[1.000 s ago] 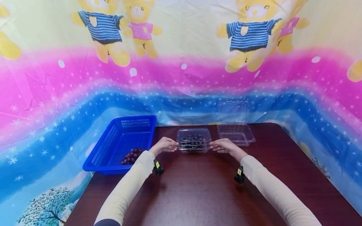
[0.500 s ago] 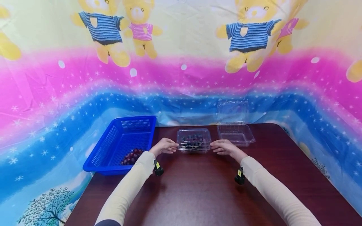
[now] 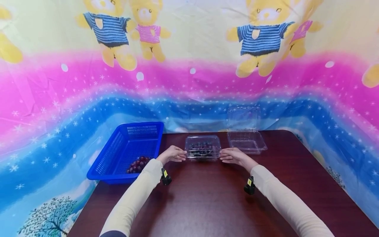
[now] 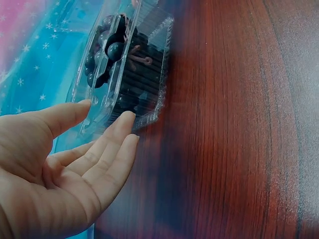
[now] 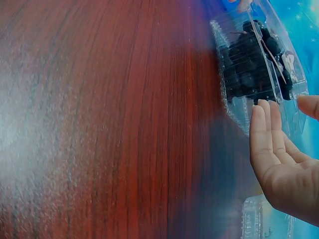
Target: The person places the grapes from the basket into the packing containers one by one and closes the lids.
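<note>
A clear plastic clamshell box (image 3: 203, 138) with its lid down stands mid-table, dark grapes (image 4: 115, 51) and their stems inside. At its left end is my left hand (image 3: 172, 153), thumb tip near the lid's edge and fingers extended along the lower side. My right hand (image 3: 237, 156) is at the opposite end, its straight fingertips (image 5: 262, 107) against the box's side and its thumb by the lid. In both wrist views the palms face the box, with space between thumb and fingers.
A blue plastic basket (image 3: 118, 177) stands on the left of the table (image 3: 204, 200), with a bunch of red grapes (image 3: 138, 164) in its near right corner. At the back right, another clear clamshell box (image 3: 247, 151) has its lid raised. A printed curtain (image 3: 192, 92) hangs behind.
Both hands stay at the ends of the box with only slight finger shifts. The box, basket and second box keep their places.
</note>
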`<state>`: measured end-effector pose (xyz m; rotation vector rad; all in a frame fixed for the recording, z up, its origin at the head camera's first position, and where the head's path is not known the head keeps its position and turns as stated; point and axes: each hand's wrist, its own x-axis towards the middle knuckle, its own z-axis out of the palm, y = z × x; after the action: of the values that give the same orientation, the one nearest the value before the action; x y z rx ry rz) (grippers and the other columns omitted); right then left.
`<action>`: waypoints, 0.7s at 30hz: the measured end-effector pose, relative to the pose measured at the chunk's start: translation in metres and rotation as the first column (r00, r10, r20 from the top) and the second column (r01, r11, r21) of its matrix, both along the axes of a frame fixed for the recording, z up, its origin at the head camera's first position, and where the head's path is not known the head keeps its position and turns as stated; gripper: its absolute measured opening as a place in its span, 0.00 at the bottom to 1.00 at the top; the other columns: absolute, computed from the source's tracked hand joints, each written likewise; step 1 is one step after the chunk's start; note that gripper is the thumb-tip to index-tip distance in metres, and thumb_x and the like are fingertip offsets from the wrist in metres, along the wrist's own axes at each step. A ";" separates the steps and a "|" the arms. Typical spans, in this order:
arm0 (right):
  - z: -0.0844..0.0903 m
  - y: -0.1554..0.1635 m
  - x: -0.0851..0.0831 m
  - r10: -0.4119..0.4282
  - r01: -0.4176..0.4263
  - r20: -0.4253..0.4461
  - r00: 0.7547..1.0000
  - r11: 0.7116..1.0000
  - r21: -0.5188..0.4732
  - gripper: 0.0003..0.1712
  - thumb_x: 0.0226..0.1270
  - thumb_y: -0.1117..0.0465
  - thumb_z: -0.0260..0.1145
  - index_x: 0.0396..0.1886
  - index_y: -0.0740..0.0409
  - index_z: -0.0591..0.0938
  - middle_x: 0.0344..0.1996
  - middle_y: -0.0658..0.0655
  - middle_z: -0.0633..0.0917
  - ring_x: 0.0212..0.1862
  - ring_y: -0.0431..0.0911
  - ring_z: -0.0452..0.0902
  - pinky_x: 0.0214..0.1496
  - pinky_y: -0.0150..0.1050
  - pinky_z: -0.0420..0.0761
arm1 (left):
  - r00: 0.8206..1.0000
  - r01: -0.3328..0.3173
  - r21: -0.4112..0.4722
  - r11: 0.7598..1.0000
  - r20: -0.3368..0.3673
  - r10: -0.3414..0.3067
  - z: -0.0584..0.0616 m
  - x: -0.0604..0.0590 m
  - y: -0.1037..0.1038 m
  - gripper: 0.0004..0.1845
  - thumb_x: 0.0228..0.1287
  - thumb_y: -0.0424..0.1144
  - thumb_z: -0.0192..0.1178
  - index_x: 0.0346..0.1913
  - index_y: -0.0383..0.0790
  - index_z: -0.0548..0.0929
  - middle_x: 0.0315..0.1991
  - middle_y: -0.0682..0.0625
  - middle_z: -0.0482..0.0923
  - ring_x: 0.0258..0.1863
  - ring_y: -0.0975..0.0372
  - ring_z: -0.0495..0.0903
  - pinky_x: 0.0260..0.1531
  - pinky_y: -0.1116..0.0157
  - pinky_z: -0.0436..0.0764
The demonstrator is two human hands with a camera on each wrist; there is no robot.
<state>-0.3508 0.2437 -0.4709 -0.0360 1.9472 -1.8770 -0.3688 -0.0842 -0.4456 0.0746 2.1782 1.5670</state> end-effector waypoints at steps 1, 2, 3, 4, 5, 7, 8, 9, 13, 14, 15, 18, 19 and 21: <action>0.000 0.000 0.000 0.003 -0.003 0.002 1.000 1.000 -0.007 0.29 0.71 0.59 0.53 0.64 0.75 0.61 0.59 0.73 0.71 0.47 0.49 0.81 0.52 0.43 0.79 | 1.000 0.005 0.003 1.000 0.000 -0.005 0.000 0.000 0.000 0.20 0.65 0.37 0.57 0.52 0.23 0.74 0.44 0.32 0.80 0.43 0.48 0.82 0.49 0.53 0.77; 0.000 -0.001 0.000 0.005 -0.005 0.004 1.000 1.000 -0.015 0.29 0.72 0.59 0.53 0.64 0.75 0.61 0.59 0.74 0.70 0.47 0.49 0.81 0.52 0.43 0.78 | 1.000 0.009 0.006 1.000 0.000 -0.009 0.000 -0.001 0.001 0.20 0.65 0.36 0.56 0.52 0.22 0.74 0.45 0.31 0.80 0.43 0.48 0.82 0.49 0.53 0.77; 0.000 -0.001 0.000 0.004 -0.004 0.006 1.000 1.000 -0.021 0.29 0.72 0.60 0.52 0.64 0.75 0.61 0.59 0.74 0.69 0.47 0.49 0.81 0.52 0.43 0.78 | 1.000 0.012 0.010 1.000 0.000 -0.012 0.000 -0.001 0.001 0.19 0.65 0.36 0.56 0.52 0.22 0.73 0.45 0.31 0.79 0.43 0.47 0.82 0.49 0.53 0.77; 0.000 -0.001 0.000 0.003 -0.003 0.007 1.000 1.000 -0.025 0.29 0.72 0.60 0.52 0.64 0.75 0.61 0.59 0.75 0.69 0.47 0.49 0.81 0.53 0.44 0.78 | 1.000 0.014 0.016 1.000 0.002 -0.014 0.000 -0.002 0.002 0.19 0.65 0.35 0.55 0.52 0.22 0.73 0.45 0.30 0.79 0.44 0.47 0.82 0.50 0.53 0.76; -0.001 -0.001 0.000 0.004 -0.004 0.007 1.000 1.000 -0.029 0.28 0.72 0.60 0.52 0.64 0.76 0.61 0.59 0.75 0.69 0.47 0.49 0.81 0.53 0.44 0.78 | 1.000 0.015 0.019 1.000 -0.002 -0.015 0.000 -0.002 0.002 0.19 0.65 0.35 0.55 0.52 0.22 0.73 0.45 0.30 0.79 0.43 0.47 0.82 0.50 0.52 0.76; -0.001 -0.002 0.000 -0.002 0.002 0.009 1.000 0.999 -0.036 0.28 0.72 0.60 0.52 0.63 0.75 0.61 0.58 0.74 0.71 0.46 0.48 0.81 0.54 0.44 0.78 | 1.000 0.009 0.031 0.999 0.000 -0.009 0.000 -0.003 0.003 0.18 0.65 0.33 0.55 0.52 0.22 0.74 0.45 0.30 0.79 0.43 0.48 0.82 0.50 0.53 0.77; -0.001 -0.002 0.000 -0.003 0.003 0.010 1.000 0.999 -0.041 0.28 0.72 0.60 0.52 0.63 0.76 0.61 0.56 0.73 0.73 0.46 0.48 0.81 0.54 0.44 0.77 | 1.000 0.007 0.036 0.999 0.002 -0.007 0.000 -0.003 0.004 0.17 0.65 0.33 0.55 0.52 0.22 0.74 0.45 0.30 0.79 0.43 0.48 0.82 0.49 0.53 0.77; -0.001 -0.003 0.000 -0.007 0.007 0.013 1.000 0.999 -0.047 0.28 0.71 0.61 0.53 0.63 0.76 0.61 0.54 0.72 0.75 0.45 0.47 0.81 0.54 0.43 0.77 | 1.000 0.003 0.043 0.999 0.003 -0.003 0.000 -0.003 0.005 0.17 0.65 0.32 0.55 0.52 0.21 0.73 0.45 0.30 0.79 0.42 0.48 0.83 0.49 0.53 0.78; -0.002 -0.004 0.000 -0.002 0.004 0.019 1.000 0.997 -0.080 0.29 0.71 0.62 0.52 0.64 0.77 0.60 0.44 0.63 0.82 0.41 0.44 0.82 0.52 0.42 0.78 | 1.000 -0.004 0.061 0.998 0.007 0.004 -0.002 -0.002 0.006 0.17 0.65 0.30 0.54 0.52 0.20 0.73 0.46 0.29 0.78 0.43 0.48 0.83 0.49 0.54 0.78; -0.003 -0.004 0.000 0.002 -0.001 0.021 1.000 0.996 -0.092 0.29 0.72 0.63 0.52 0.64 0.77 0.59 0.42 0.61 0.83 0.41 0.44 0.82 0.52 0.41 0.79 | 1.000 -0.008 0.067 0.998 0.009 0.007 -0.002 -0.002 0.006 0.17 0.65 0.29 0.54 0.52 0.20 0.73 0.46 0.29 0.78 0.43 0.48 0.82 0.49 0.54 0.78; -0.003 -0.004 0.000 0.001 0.001 0.027 1.000 0.995 -0.104 0.29 0.72 0.63 0.51 0.64 0.78 0.58 0.40 0.58 0.84 0.40 0.43 0.82 0.51 0.40 0.79 | 1.000 -0.009 0.070 0.997 0.009 0.008 -0.003 -0.002 0.007 0.17 0.65 0.29 0.53 0.52 0.20 0.72 0.46 0.29 0.78 0.43 0.48 0.82 0.49 0.54 0.77; -0.004 -0.005 0.000 0.004 0.001 0.037 0.999 0.992 -0.129 0.29 0.72 0.64 0.50 0.65 0.78 0.56 0.36 0.55 0.84 0.39 0.43 0.82 0.49 0.39 0.80 | 1.000 -0.012 0.083 0.997 0.014 0.011 -0.004 -0.001 0.007 0.17 0.65 0.29 0.53 0.53 0.20 0.72 0.46 0.29 0.78 0.44 0.48 0.82 0.50 0.54 0.77; -0.004 -0.005 0.000 0.000 0.005 0.042 0.999 0.991 -0.135 0.29 0.72 0.65 0.50 0.65 0.78 0.56 0.36 0.55 0.84 0.39 0.43 0.82 0.49 0.38 0.80 | 1.000 -0.012 0.086 0.996 0.013 0.011 -0.004 -0.001 0.007 0.17 0.65 0.29 0.53 0.53 0.20 0.72 0.46 0.29 0.78 0.43 0.48 0.82 0.49 0.54 0.77; -0.004 -0.005 0.001 -0.003 0.009 0.047 0.999 0.990 -0.139 0.29 0.72 0.65 0.50 0.65 0.77 0.55 0.35 0.54 0.84 0.39 0.42 0.82 0.49 0.38 0.80 | 1.000 -0.015 0.097 0.995 0.013 0.013 -0.005 -0.001 0.007 0.17 0.65 0.29 0.52 0.53 0.19 0.72 0.46 0.29 0.78 0.42 0.49 0.83 0.49 0.55 0.78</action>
<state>-0.3501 0.2387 -0.4753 -0.0280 1.7852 -1.9971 -0.3696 -0.0771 -0.4510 0.0795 2.0969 1.6760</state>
